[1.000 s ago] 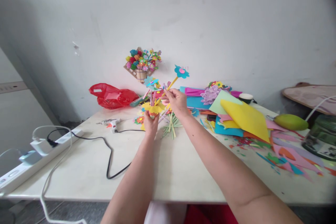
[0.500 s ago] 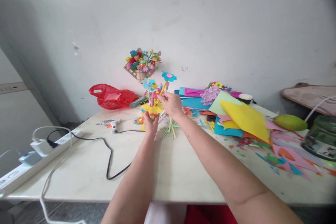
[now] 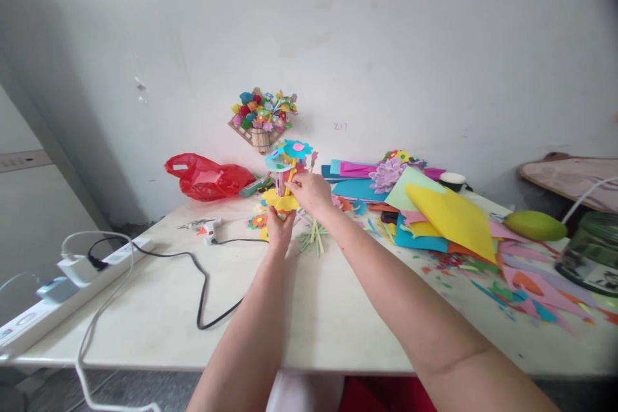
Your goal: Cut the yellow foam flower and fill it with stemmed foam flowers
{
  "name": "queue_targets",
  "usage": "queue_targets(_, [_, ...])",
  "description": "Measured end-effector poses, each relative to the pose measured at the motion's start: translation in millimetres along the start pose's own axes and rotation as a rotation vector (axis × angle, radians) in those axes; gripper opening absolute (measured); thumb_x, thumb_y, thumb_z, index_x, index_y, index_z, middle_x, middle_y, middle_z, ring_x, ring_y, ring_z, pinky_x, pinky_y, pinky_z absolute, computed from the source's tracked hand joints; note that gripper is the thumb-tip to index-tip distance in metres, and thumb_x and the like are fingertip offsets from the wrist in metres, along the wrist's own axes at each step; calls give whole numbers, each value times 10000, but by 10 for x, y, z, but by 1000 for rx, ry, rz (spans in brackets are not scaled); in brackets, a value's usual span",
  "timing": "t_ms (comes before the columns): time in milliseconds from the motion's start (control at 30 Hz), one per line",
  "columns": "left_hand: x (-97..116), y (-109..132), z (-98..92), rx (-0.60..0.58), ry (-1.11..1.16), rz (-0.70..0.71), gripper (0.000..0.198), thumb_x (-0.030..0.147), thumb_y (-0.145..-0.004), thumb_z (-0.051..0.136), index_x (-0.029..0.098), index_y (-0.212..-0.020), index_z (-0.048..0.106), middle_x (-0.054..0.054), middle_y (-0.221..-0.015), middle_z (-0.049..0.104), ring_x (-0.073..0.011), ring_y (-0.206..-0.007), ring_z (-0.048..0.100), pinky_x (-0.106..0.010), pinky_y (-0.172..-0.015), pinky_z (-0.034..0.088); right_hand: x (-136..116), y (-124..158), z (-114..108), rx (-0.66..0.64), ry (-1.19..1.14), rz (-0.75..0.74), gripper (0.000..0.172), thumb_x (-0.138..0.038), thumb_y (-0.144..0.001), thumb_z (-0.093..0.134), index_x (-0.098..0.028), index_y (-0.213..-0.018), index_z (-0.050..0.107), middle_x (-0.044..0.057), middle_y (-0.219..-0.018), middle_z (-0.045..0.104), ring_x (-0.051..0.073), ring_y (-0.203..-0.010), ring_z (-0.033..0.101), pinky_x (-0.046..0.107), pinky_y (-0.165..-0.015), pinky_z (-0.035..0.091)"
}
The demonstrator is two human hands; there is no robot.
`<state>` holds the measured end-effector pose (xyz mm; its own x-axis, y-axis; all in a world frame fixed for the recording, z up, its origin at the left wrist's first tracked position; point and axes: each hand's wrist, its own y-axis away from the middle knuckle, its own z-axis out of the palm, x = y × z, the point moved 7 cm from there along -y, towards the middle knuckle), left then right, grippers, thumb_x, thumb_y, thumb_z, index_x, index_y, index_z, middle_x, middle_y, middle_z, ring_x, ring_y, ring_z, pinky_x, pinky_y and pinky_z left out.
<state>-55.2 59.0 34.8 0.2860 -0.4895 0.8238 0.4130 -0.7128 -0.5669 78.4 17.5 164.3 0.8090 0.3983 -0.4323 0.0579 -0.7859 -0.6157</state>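
Note:
My left hand (image 3: 280, 226) is closed round the base of a small pot with a scalloped yellow rim (image 3: 280, 200). Several paper flowers on pink and yellow stems rise from the pot. My right hand (image 3: 311, 192) pinches the yellow stem of a blue flower with a pink centre (image 3: 298, 147), just above the rim. Beside it a pale blue flower (image 3: 277, 166) stands on the left. The lower end of the yellow stem is hidden among the other stems.
Left lie a glue gun (image 3: 211, 230) with a black cord, a power strip (image 3: 72, 290) and a red bag (image 3: 207, 177). Green strips (image 3: 315, 239) lie right of the pot. Farther right are coloured sheets (image 3: 449, 212), scraps, a green fruit (image 3: 535, 225) and a glass jar (image 3: 591, 252).
My right hand has moved slightly left and down with the blue flower, which now stands lower and closer to the other flowers. My left hand still holds the pot.

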Motion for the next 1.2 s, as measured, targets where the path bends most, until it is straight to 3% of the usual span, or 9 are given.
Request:
queue_targets(200, [8, 12, 28, -29, 64, 48, 391, 305, -639, 679, 209, -938, 445, -23, -872, 601, -188, -830, 596, -331, -797, 448, 24, 12, 22, 34, -96, 57, 294, -410, -853, 500, -218, -775, 708, 28, -698, 696, 143, -663, 604, 223, -568, 354])
queue_targets(400, [24, 7, 40, -22, 124, 54, 467, 274, -644, 677, 207, -1047, 451, -69, -993, 606, -210, -927, 598, -352, -847, 449, 16, -7, 80, -34, -2, 21, 289, -409, -829, 536, -218, -711, 719, 35, -747, 706, 157, -698, 607, 240, -568, 329])
queue_targets(600, [46, 13, 44, -28, 134, 50, 476, 243, -637, 680, 208, -1062, 468, -72, -1015, 611, -209, -938, 595, -349, -860, 454, 20, -1, 133, -87, 51, 2, 260, -398, -826, 546, -232, -796, 744, 47, -811, 721, 172, -751, 617, 248, -584, 346])
queue_targets(767, [45, 20, 34, -15, 129, 14, 470, 218, -625, 671, 197, -1052, 476, -66, -983, 607, -206, -910, 597, -352, -846, 459, 32, 29, 155, -99, 30, 21, 268, -391, -823, 539, -227, -754, 741, 53, -786, 720, 175, -727, 620, 251, -572, 350])
queue_targets(967, [44, 30, 73, -50, 173, 27, 473, 249, -635, 666, 197, -1060, 466, -70, -995, 606, -200, -911, 595, -340, -837, 462, 47, 56, 53, 74, -113, 59, 231, -390, -811, 553, -232, -794, 721, 36, -779, 720, 164, -737, 631, 233, -607, 387])
queue_targets(1067, [1, 24, 67, -40, 151, -8, 429, 281, -624, 673, 193, -994, 474, -65, -953, 598, -202, -869, 592, -342, -795, 472, 81, 60, 73, 82, -199, 67, 201, -354, -803, 563, -219, -770, 708, 30, -743, 713, 157, -716, 630, 226, -615, 402])
queue_targets(1200, [36, 31, 43, -27, 160, 4, 397, 297, -625, 690, 198, -944, 477, -63, -955, 599, -202, -886, 588, -350, -824, 463, 174, 53, 135, 70, -350, 137, 207, -347, -780, 574, -201, -671, 672, -2, -550, 637, 143, -582, 596, 218, -548, 399])
